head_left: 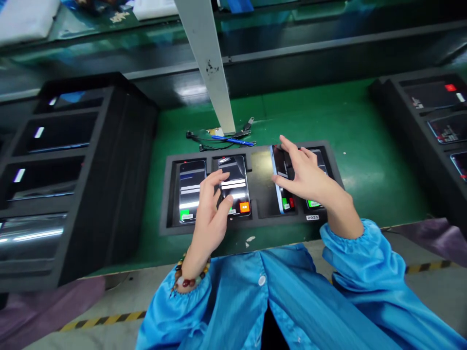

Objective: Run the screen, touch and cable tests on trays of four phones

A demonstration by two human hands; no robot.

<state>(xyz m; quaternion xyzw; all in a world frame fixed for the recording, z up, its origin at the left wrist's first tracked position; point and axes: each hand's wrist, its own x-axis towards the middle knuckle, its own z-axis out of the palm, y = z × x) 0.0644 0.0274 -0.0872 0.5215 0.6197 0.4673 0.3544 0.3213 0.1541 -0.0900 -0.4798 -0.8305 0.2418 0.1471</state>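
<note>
A black foam tray (166, 194) holds several smartphones in separate slots. My right hand (304, 172) grips a blue-edged smartphone (280, 180), thumb on its left edge and fingers toward its upper right. That phone sits tilted in the third slot, its left side raised. My left hand (213, 214), wearing a beaded bracelet, is over the left edge of a second smartphone (235, 170); its thumb and index finger are apart. Whether they touch the screen I cannot tell. At the left end lies another smartphone (190, 177), and a further smartphone (321, 160) is partly hidden behind my right hand.
Behind the tray, a blue pen (233, 141) and black cables (211, 147) lie at the foot of a pale post (215, 73). Tall black foam racks of phones stand left (109, 184) and right (397, 116) on the green table (368, 184).
</note>
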